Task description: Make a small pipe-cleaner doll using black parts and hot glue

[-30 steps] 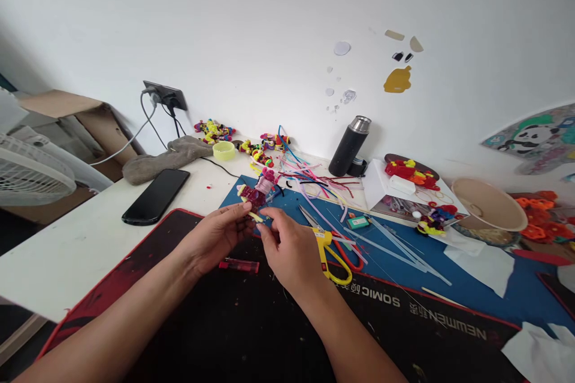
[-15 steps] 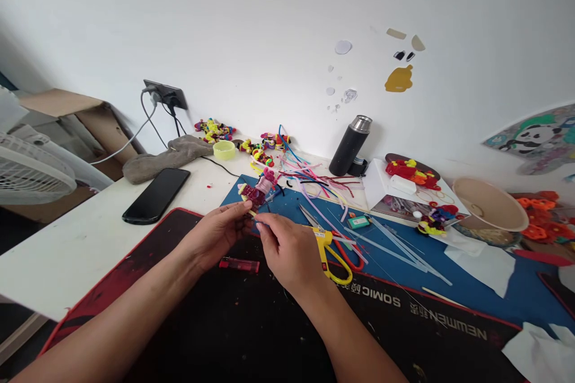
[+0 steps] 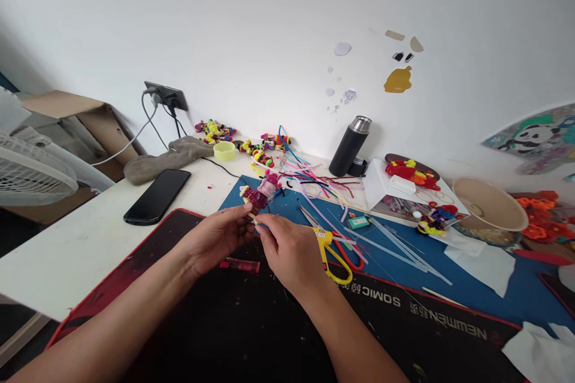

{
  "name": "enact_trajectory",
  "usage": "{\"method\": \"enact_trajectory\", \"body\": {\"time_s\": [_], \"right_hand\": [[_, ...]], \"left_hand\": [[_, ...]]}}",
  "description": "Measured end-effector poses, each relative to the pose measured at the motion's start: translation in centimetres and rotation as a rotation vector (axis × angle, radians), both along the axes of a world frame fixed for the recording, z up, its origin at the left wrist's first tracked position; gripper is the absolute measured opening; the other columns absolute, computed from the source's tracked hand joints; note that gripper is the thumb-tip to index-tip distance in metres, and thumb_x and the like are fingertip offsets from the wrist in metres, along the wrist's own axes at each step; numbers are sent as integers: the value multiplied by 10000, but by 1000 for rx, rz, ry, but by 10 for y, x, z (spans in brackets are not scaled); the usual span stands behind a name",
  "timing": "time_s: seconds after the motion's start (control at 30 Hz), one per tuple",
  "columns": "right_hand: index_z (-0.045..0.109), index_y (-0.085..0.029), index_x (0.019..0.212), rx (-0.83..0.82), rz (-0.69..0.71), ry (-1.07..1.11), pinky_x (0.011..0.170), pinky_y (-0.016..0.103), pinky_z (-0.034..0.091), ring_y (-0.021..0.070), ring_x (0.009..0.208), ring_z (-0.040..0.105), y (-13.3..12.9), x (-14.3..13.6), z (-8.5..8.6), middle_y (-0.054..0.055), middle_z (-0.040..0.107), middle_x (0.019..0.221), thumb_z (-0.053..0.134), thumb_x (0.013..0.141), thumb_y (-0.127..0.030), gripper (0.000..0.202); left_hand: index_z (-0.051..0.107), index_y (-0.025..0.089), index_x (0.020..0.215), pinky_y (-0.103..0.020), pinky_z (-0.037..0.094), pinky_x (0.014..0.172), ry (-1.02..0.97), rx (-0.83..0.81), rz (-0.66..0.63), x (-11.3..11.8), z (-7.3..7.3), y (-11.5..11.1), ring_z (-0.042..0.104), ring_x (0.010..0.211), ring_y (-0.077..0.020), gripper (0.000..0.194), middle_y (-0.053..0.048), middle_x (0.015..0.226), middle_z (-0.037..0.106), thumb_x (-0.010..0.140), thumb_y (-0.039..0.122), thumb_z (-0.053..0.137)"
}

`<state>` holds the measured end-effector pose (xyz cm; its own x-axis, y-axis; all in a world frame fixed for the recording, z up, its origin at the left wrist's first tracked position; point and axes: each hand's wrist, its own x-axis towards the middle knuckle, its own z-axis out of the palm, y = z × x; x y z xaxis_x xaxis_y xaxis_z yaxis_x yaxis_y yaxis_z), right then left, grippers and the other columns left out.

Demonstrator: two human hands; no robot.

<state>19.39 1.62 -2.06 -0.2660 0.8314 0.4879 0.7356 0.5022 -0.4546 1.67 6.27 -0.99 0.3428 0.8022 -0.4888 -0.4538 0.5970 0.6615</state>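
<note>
Fingers of the right hand (image 3: 290, 248) are now reaching farther left than a second ago. At left, a black smartphone (image 3: 157, 197) is lying on the table (image 3: 67, 251); centrally, the left hand (image 3: 220, 233) is gripping a pipe-cleaner figure (image 3: 255, 198), the right pinching the pale-yellow strip (image 3: 252, 216) at its near end.

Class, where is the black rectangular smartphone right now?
In the head view, the black smartphone lies at left on the white tabletop, between the grey fabric bundle and the red-edged black mat.

A black phone (image 3: 157, 197) lies on the white table (image 3: 81, 257), with a black flask (image 3: 347, 151) near the wall (image 3: 247, 30).
</note>
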Motion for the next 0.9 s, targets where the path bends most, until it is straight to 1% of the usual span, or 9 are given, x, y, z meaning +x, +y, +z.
{"method": "enact_trajectory", "body": {"time_s": [0.17, 0.37, 0.47, 0.63, 0.77, 0.83, 0.9], "right_hand": [[707, -208, 1188, 20, 3, -5, 769, 289, 538, 217, 905, 792, -1, 1, 0, 70, 826, 1032, 531, 1088, -247, 206], [701, -213, 1096, 22, 3, -1, 724, 279, 488, 205, 869, 786, -2, 1, 2, 54, 825, 985, 515, 1091, -239, 188], [690, -215, 1054, 27, -15, 32, 668, 281, 448, 197, 807, 782, -1, 1, 2, 35, 821, 936, 519, 1085, -237, 175], [687, -204, 1048, 2, -86, 78, 602, 297, 379, 210, 677, 754, -1, 0, 2, 32, 794, 792, 523, 1067, -254, 173], [689, -201, 1032, -84, -115, 169, 581, 302, 358, 213, 638, 714, 0, -1, 3, 34, 760, 736, 529, 1047, -284, 181], [686, -208, 990, -166, -112, 279, 574, 293, 361, 199, 626, 683, 0, -3, 5, 28, 740, 723, 544, 1027, -298, 172], [675, -215, 934, -301, -85, 457, 557, 277, 372, 177, 600, 642, 1, -4, 7, 12, 707, 698, 567, 1007, -326, 172]], "left_hand": [[767, 137, 789, -248, 578, 683, -16, -45, -10, 2, 2, -3, 700, 713, -163, 144, -67, 794, 758, 925, 180, 747], [777, 140, 812, -262, 575, 720, -29, -34, -35, 2, -3, -5, 705, 726, -174, 91, -71, 778, 757, 873, 199, 808], [784, 142, 822, -264, 575, 724, -23, 11, -36, 4, -4, -8, 702, 736, -174, 105, -75, 803, 767, 839, 225, 846], [791, 132, 836, -258, 564, 729, 10, 131, 60, 11, -2, -16, 676, 749, -163, 216, -55, 824, 753, 736, 255, 937], [793, 141, 831, -238, 529, 724, 27, 233, 134, 17, -2, -22, 633, 743, -143, 270, -30, 810, 723, 695, 296, 968], [801, 148, 837, -227, 512, 740, 53, 288, 165, 18, -2, -24, 627, 767, -140, 279, -30, 834, 729, 687, 309, 971], [814, 157, 865, -231, 504, 782, 100, 356, 170, 19, -2, -25, 641, 820, -157, 293, -44, 883, 755, 689, 335, 967]]}}
